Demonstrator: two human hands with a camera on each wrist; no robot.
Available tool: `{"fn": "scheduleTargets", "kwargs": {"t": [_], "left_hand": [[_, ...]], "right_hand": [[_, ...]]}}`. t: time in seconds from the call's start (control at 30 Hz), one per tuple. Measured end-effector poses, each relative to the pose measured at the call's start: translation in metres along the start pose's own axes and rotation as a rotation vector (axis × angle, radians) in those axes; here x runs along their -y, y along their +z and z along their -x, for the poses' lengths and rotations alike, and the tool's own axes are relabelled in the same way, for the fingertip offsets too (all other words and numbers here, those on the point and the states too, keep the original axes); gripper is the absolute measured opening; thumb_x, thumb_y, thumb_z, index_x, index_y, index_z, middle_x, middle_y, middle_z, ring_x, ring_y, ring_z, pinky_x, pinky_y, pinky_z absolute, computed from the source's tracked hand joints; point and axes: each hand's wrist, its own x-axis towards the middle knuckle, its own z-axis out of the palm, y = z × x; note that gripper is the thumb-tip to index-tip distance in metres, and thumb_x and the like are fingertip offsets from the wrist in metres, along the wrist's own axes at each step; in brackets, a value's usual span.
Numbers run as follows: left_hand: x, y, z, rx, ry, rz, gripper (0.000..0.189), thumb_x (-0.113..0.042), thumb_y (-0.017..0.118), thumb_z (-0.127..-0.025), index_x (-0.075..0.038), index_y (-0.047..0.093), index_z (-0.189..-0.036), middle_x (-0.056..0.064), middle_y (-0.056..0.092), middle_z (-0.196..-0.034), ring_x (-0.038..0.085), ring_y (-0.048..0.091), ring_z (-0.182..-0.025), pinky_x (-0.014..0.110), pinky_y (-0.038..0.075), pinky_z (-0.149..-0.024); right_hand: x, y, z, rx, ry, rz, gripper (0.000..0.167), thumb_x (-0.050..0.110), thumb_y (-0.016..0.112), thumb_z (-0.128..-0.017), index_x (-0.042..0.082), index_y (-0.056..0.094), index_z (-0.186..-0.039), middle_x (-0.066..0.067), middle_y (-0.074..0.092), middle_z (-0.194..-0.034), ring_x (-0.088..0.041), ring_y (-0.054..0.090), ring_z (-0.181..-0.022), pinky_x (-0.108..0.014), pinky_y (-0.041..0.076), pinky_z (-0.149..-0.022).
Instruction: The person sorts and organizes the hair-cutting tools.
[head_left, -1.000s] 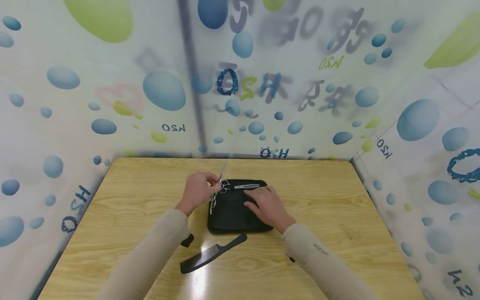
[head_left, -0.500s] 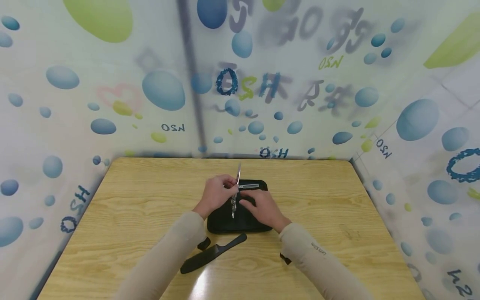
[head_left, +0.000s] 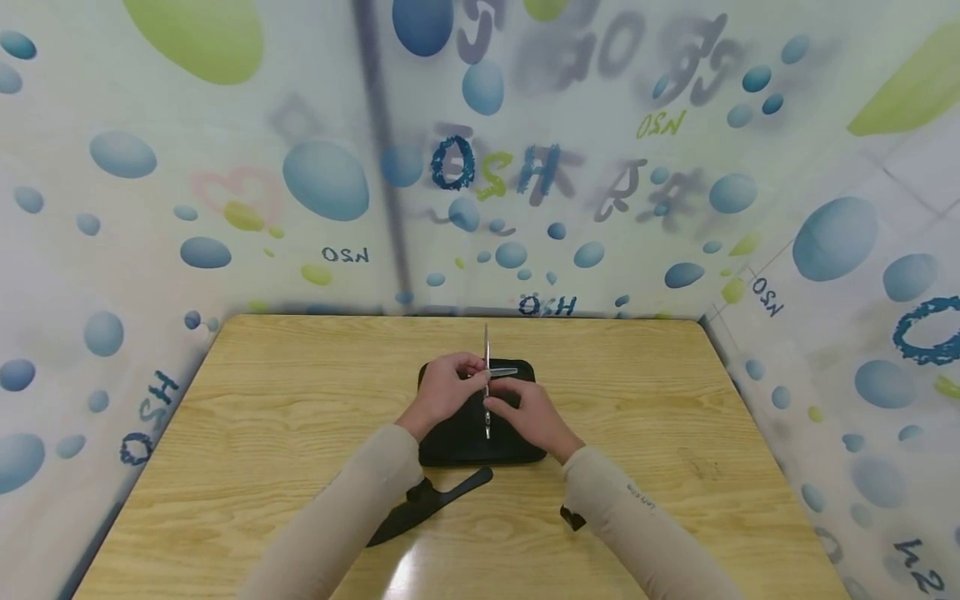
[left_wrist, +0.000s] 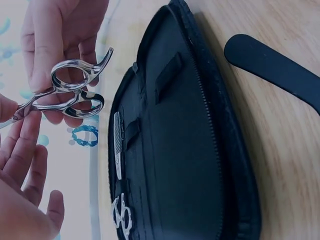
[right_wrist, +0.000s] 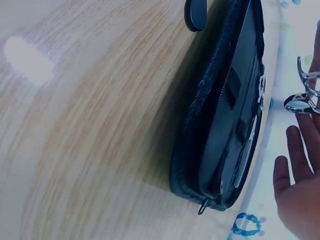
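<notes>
Silver scissors (head_left: 487, 348) stand upright over the black zip case, blades away from the person and finger rings toward them. My left hand (head_left: 448, 387) pinches them near the pivot between thumb and fingertips. From the other side my right hand (head_left: 531, 412) holds the shank by the rings; in the left wrist view its fingers lie behind the ring handles (left_wrist: 61, 89). Below them the case (left_wrist: 185, 155) lies unzipped and spread on the table, with thinning scissors (left_wrist: 118, 150) tucked in a loop along its far side. Those toothed blades also show in the right wrist view.
A black comb (head_left: 405, 518) lies on the wooden table (head_left: 637, 400) in front of the case, partly under the left sleeve. Patterned wall panels (head_left: 337, 275) rise behind the table and at both sides. A zip pull (right_wrist: 203, 206) hangs from the case's corner.
The left hand has carried the scissors rightward from the case's left side to over its middle, turning them more upright. The right hand, earlier apart from them, has its fingers on them.
</notes>
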Motion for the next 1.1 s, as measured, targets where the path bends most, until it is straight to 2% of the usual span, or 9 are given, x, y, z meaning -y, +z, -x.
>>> {"fn": "scheduleTargets", "kwargs": {"t": [0.2,0.43,0.63,0.8,0.97,1.1], "left_hand": [[0.001,0.0,0.001,0.031,-0.048,0.03,0.013,-0.025,0.07,-0.09,-0.015,0.073,-0.097,0.001,0.073,-0.097,0.019,0.064,-0.098,0.042,0.052,-0.091],[0.007,0.0,0.003,0.097,-0.077,0.067,0.018,-0.028,0.068,-0.092,-0.015,0.073,-0.103,0.001,0.072,-0.1,0.016,0.064,-0.096,0.041,0.053,-0.09],[0.015,-0.007,0.004,0.151,-0.025,0.056,0.023,-0.027,0.067,-0.093,-0.014,0.071,-0.111,0.001,0.072,-0.105,0.017,0.065,-0.102,0.042,0.052,-0.094],[0.029,-0.022,0.007,0.137,0.024,-0.049,0.026,-0.022,0.067,-0.093,-0.008,0.068,-0.115,0.004,0.072,-0.108,0.022,0.065,-0.106,0.045,0.049,-0.097],[0.047,-0.041,0.012,0.133,0.06,-0.197,0.029,-0.022,0.067,-0.093,-0.006,0.068,-0.117,0.008,0.071,-0.113,0.027,0.064,-0.11,0.048,0.047,-0.099],[0.058,-0.054,0.016,0.139,0.102,-0.354,0.032,-0.022,0.067,-0.092,-0.005,0.067,-0.118,0.01,0.07,-0.116,0.032,0.063,-0.113,0.05,0.046,-0.1]], "right_hand": [[0.0,-0.002,0.001,0.015,0.039,-0.041,0.023,0.027,0.069,-0.091,0.012,0.071,-0.109,-0.002,0.072,-0.109,-0.021,0.064,-0.11,-0.047,0.048,-0.1],[0.005,-0.006,0.003,0.013,0.055,0.014,0.023,0.028,0.071,-0.089,0.012,0.073,-0.105,-0.003,0.073,-0.106,-0.021,0.067,-0.104,-0.044,0.053,-0.095],[0.004,-0.013,0.003,0.011,0.062,0.113,0.021,0.025,0.072,-0.088,0.011,0.074,-0.104,-0.003,0.074,-0.103,-0.019,0.068,-0.098,-0.042,0.055,-0.09],[0.0,-0.022,0.002,-0.013,0.091,0.222,0.021,0.025,0.073,-0.086,0.012,0.074,-0.102,-0.001,0.075,-0.097,-0.018,0.068,-0.091,-0.039,0.055,-0.084],[-0.004,-0.031,0.002,-0.033,0.058,0.359,0.018,0.027,0.074,-0.085,0.015,0.074,-0.098,0.001,0.075,-0.093,-0.015,0.065,-0.081,-0.036,0.052,-0.076],[-0.006,-0.037,0.003,-0.03,0.042,0.463,0.017,0.028,0.074,-0.085,0.016,0.075,-0.097,0.002,0.075,-0.091,-0.02,0.066,-0.083,-0.039,0.05,-0.081]]}}
